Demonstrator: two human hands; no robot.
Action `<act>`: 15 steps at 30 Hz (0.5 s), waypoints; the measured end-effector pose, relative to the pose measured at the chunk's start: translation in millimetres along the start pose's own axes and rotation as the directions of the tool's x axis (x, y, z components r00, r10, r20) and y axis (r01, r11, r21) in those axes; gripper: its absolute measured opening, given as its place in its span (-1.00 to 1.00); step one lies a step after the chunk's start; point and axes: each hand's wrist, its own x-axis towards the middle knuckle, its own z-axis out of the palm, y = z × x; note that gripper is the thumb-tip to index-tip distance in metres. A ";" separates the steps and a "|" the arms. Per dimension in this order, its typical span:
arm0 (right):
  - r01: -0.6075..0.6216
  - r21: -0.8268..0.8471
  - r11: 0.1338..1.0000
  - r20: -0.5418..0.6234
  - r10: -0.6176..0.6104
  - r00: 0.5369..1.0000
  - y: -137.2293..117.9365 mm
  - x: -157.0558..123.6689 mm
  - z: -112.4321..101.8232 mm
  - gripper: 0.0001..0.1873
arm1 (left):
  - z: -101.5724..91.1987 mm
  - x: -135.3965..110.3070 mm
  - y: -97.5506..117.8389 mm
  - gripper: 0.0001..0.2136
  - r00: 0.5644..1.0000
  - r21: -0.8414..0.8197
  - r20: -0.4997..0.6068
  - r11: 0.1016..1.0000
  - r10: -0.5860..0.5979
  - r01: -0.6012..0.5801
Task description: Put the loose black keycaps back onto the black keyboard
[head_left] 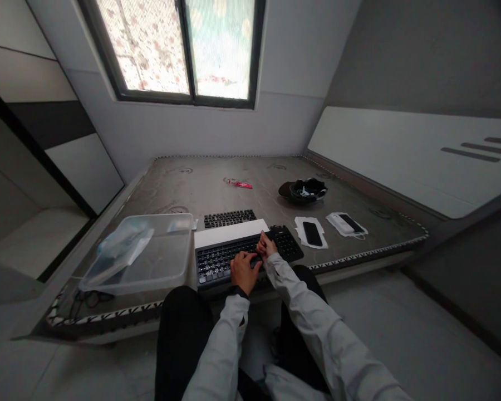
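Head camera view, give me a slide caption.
Left hand and right hand at a black keyboard on a bed, beside a clear plastic bin.

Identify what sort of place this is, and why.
Probably a bedroom: a large grey mattress with trimmed edges spreads ahead of the person, a white headboard-like panel runs along its right side, and a window is set in the wall beyond.

The keyboard (221,257) is black with pale key markings — the strip (229,233) behind it, plain white. The mattress (209,184) is grey-brown, its edging (108,315) patterned black and white. Sleeves (300,301) are pale grey — trousers (183,340) black.
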 end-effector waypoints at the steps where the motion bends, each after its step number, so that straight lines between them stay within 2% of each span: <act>1: 0.016 -0.009 1.000 0.007 -0.016 1.000 0.0 -1.7 -0.2 -0.38 | -0.5 0.0 0.4 -0.76 1.000 -0.006 -0.001 1.000 -0.002 0.002; 8: 0.081 -0.150 0.985 0.054 -0.074 0.996 9.3 -2.4 5.5 -0.42 | -0.6 0.9 0.0 -0.80 1.000 -0.006 0.001 1.000 -0.026 0.026; 15: 0.187 -0.323 0.928 -0.043 -0.212 0.976 17.4 -4.6 11.8 -0.47 | 4.9 0.6 -5.0 -0.81 1.000 0.013 -0.002 0.999 -0.031 0.031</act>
